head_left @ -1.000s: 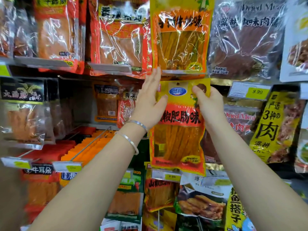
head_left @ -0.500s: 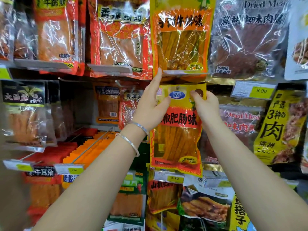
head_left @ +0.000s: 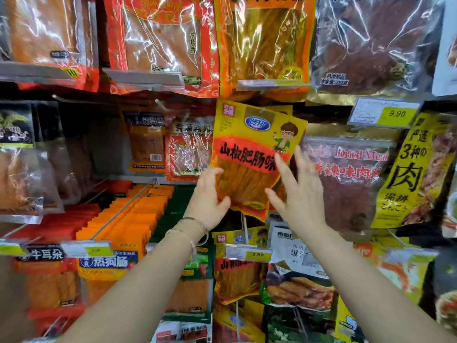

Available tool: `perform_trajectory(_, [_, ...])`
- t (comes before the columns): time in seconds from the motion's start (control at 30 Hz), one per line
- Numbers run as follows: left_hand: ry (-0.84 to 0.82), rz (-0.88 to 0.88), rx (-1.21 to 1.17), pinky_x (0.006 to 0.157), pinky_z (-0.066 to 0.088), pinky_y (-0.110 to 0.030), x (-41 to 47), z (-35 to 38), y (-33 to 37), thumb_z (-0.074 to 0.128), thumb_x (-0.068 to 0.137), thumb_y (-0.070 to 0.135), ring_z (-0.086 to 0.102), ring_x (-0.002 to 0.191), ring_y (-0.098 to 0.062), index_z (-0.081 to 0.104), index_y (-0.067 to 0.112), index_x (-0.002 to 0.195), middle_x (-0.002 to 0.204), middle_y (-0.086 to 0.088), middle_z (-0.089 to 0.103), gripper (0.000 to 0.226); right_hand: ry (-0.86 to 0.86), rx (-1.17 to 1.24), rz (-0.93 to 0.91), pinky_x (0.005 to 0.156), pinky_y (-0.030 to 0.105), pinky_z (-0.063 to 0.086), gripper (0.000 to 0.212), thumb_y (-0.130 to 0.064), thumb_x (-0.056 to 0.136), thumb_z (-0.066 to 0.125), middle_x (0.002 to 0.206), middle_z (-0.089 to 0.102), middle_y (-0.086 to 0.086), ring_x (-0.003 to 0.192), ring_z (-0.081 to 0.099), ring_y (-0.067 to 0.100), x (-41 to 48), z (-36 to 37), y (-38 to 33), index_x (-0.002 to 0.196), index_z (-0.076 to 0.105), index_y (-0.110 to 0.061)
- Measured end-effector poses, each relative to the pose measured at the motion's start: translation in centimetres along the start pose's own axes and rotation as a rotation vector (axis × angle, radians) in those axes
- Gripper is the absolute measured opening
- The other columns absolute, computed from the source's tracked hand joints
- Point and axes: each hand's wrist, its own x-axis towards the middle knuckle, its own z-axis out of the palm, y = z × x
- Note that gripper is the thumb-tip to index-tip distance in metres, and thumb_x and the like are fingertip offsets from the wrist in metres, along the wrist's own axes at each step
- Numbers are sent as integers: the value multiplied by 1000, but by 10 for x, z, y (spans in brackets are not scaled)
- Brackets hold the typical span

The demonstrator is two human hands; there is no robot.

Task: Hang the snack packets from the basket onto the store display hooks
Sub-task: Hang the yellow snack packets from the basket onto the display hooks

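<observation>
The yellow packet point(head_left: 249, 154) hangs on a hook point(head_left: 263, 110) in the middle of the display, under a bigger yellow packet point(head_left: 264, 45) of the upper row. It hangs tilted, its top right corner lower than its top left one. The thin hook goes through the hole near its top edge. Behind its top right corner the edge of another yellow packet shows.

The left hand point(head_left: 210, 199) is at the lower left edge of the packet, with relaxed, slightly bent fingers and the thumb before the bottom part. It grips nothing; I cannot tell if it touches the packet. The right hand point(head_left: 300, 194) is released, its fingers spread and straight, in front of the lower right part of the packet. Two thin bracelets point(head_left: 190, 227) are on the left wrist.

To the right hangs a dried meat bag point(head_left: 346, 179), and above it a price tag point(head_left: 388, 115) reads 9.90. Below the hands a tag point(head_left: 248, 254) reads 3.80, with a similar yellow packet point(head_left: 235, 276) under it. To the left, orange packets point(head_left: 131, 216) hang in a row.
</observation>
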Motion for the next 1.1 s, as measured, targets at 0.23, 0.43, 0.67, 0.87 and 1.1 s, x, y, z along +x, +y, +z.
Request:
perform_trajectory(0.23, [-83, -29, -73, 105, 21, -23, 16, 18, -17, 61, 85, 15, 26, 128, -7, 6, 44, 145, 150, -6, 19, 86, -167, -247, 39, 107, 50, 27, 73, -48, 84, 60, 155, 24, 13, 142, 24, 29, 19, 24, 0, 146, 34, -18])
perform_trajectory(0.43, [-195, -156, -49, 104, 26, -27, 42, 29, -28, 63, 84, 19, 34, 132, -28, -7, 53, 141, 150, -17, 16, 96, -366, -406, 80, 102, 42, 27, 70, -37, 87, 55, 154, 22, 15, 142, 18, 27, 64, 44, -8, 146, 27, -11])
perform_trajectory(0.67, [-247, -208, -69, 111, 23, -35, 65, 27, -37, 58, 86, 18, 25, 138, -34, 3, 45, 146, 151, -23, 14, 86, -546, -367, 190, 104, 41, 32, 74, -28, 91, 50, 157, 5, 18, 142, 18, 29, 84, 62, -19, 150, 11, -8])
perform_trajectory(0.87, [-296, -190, -84, 113, 13, -27, 46, 10, -42, 59, 88, 20, 15, 143, -26, 45, 27, 137, 154, -17, 15, 52, -568, -182, 263, 105, 43, 32, 62, -39, 91, 49, 155, 22, 13, 137, 29, 31, 70, 37, -32, 147, 30, -20])
perform_trajectory(1.1, [-131, -143, -195, 99, 32, -17, -41, -46, -28, 58, 88, 11, 52, 111, -10, 65, 26, 101, 116, 2, 56, 21, -424, 248, 422, 70, 29, 46, 14, -41, 86, 58, 85, 66, -13, 83, 61, 11, -10, -19, -69, 92, 66, -31])
